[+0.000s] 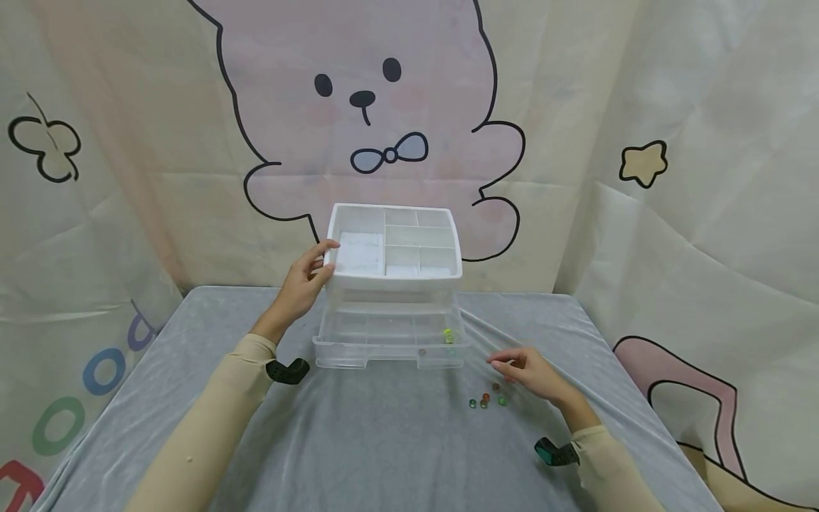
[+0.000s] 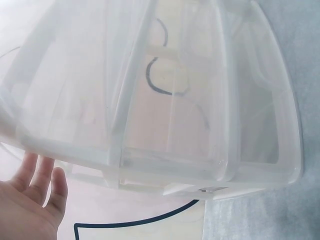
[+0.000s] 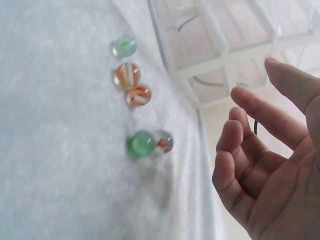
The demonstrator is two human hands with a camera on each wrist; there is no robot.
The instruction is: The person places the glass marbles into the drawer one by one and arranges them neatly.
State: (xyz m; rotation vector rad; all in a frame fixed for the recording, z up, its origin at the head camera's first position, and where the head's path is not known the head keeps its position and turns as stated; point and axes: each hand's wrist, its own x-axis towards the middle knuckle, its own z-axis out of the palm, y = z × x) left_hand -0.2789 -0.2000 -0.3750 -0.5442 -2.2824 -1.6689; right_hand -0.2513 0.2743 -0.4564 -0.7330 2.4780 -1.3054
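A white-topped storage box with a divided top tray stands at the table's middle, its clear lower drawer pulled out, with a yellow-green piece inside at the right. My left hand holds the tray's left edge, fingers over the rim; in the left wrist view the left hand touches the box's side. Right of the drawer, my right hand hovers with loosely bent fingers, nothing visible in it. Several glass marbles, one of them green, one orange-striped, lie on the cloth beside the right hand.
A grey cloth covers the table. Behind it hangs a curtain with a bear drawing, and printed curtains stand at both sides. Dark wrist cameras sit on the left wrist and the right wrist.
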